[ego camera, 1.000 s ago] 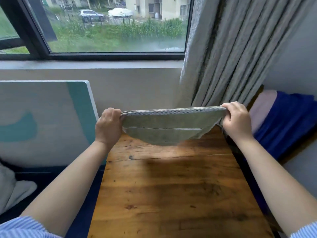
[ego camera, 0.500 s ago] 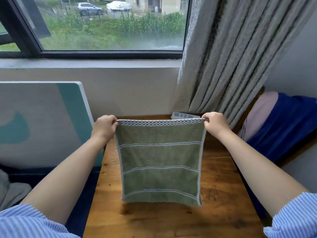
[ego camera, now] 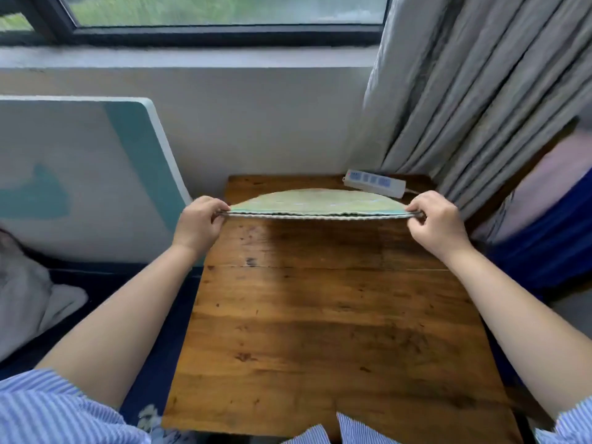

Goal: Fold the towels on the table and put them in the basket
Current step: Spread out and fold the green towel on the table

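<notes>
A green towel (ego camera: 315, 203) is stretched between my hands above the far part of the wooden table (ego camera: 326, 315). Its near edge is pulled into a straight line and the cloth billows away from me, blurred by motion. My left hand (ego camera: 200, 221) pinches the left corner. My right hand (ego camera: 437, 224) pinches the right corner. No basket is in view.
A white and blue power strip (ego camera: 373, 183) lies at the table's far right corner, just beyond the towel. Grey curtains (ego camera: 474, 91) hang at the right. A white and teal board (ego camera: 80, 174) leans against the wall at the left. Grey cloth (ego camera: 28, 299) lies lower left.
The towel hung straight down from my hands half a second ago; it has now swung up and away from me. My view has tilted downward over the table.
</notes>
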Demonstrator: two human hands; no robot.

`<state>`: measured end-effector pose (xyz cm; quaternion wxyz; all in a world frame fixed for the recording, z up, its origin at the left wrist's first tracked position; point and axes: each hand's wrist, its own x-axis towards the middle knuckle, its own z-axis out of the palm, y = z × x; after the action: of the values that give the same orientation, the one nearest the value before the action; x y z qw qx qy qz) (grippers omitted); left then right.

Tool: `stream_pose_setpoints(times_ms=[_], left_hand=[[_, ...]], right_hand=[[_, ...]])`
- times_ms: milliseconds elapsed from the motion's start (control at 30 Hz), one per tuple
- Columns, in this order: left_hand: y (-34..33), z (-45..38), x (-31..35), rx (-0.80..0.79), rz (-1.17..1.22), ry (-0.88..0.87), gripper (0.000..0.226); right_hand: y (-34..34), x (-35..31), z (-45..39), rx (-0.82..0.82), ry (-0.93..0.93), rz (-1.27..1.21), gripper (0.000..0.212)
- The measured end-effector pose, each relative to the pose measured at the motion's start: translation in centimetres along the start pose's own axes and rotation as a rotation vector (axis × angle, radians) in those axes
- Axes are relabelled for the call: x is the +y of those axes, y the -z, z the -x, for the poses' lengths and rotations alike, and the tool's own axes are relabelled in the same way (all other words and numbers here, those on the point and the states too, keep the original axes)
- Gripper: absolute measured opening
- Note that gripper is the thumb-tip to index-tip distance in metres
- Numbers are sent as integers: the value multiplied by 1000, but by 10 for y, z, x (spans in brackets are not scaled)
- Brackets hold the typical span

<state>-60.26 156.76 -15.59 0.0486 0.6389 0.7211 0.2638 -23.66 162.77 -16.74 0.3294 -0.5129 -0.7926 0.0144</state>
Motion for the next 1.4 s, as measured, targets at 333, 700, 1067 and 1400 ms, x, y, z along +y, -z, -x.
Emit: stream_pose_setpoints(times_ms=[333, 700, 1067, 1400], left_hand=[[-100, 126, -35, -739, -351, -203, 13], [-137, 192, -66, -933, -510, -503, 46], [-171, 162, -48, -689, -257, -456, 37], [-250, 45, 4, -528, -104, 154, 48]], right_hand=[[-66, 30, 187, -544, -71, 188, 34], [-86, 22, 256, -666, -35, 285, 31], [-116, 1, 214, -576, -9, 294, 30], [-230, -7, 81, -740, -147, 80, 46]])
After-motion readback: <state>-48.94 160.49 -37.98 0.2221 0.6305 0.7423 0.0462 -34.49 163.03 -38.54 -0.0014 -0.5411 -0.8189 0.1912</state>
